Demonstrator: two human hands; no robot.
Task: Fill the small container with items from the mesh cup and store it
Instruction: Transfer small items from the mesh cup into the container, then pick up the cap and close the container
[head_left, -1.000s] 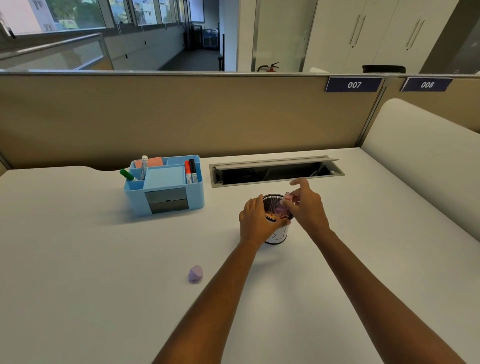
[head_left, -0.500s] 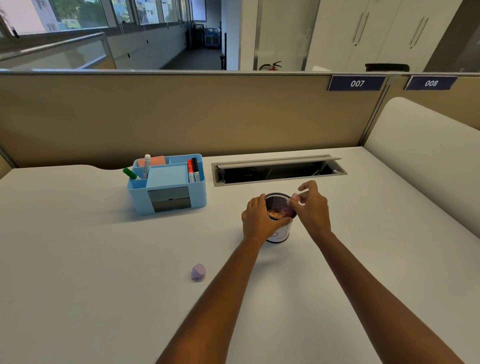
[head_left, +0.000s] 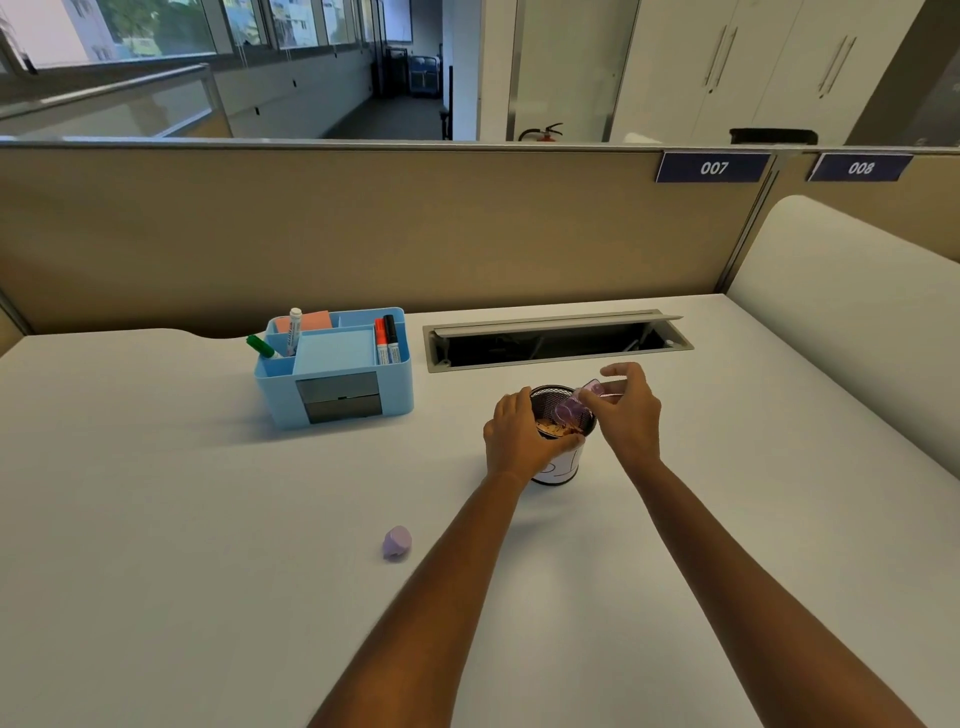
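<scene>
A person's left hand grips the mesh cup on the white desk while the right hand pinches a small translucent purple container tilted at its rim, filling apparently underway, its lilac lid lying apart and storage in the blue organizer seemingly still ahead.

Blue desk organiser with markers, beside open cable hatch

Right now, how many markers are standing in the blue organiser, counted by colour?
Green: 1
White: 1
Red: 1
Black: 1
Total: 4 markers in the organiser
</scene>
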